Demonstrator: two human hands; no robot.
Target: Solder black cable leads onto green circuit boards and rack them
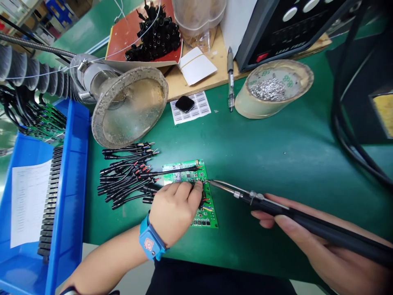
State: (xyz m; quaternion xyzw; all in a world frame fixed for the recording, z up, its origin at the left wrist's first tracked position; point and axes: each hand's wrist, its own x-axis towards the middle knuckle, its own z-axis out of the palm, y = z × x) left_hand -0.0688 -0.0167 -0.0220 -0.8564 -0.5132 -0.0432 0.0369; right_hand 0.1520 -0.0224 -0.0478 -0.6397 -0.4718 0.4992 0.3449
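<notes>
A green circuit board (211, 223) lies flat on the mat, partly hidden by my left hand (175, 209). The fingers of that hand are closed and press down near the board's right edge, on the wire end of a black cable (150, 188) that runs under them; the grip itself is mostly hidden. My right hand (319, 241) holds a soldering iron (260, 205) by its black handle. Its metal tip reaches the board's edge beside my left fingertips. Another black cable (175, 170) with red wire ends crosses the board's upper part. A blue wrist strap (152, 241) circles my left wrist.
Several black cables (123, 180) lie left of the board. A fume extractor hood (129, 110) stands behind them, and a blue bin (70, 172) with boards at far left. Behind are a label sheet (199, 107), a pen (230, 80), a cut tube (254, 104) and a soldering station (282, 37).
</notes>
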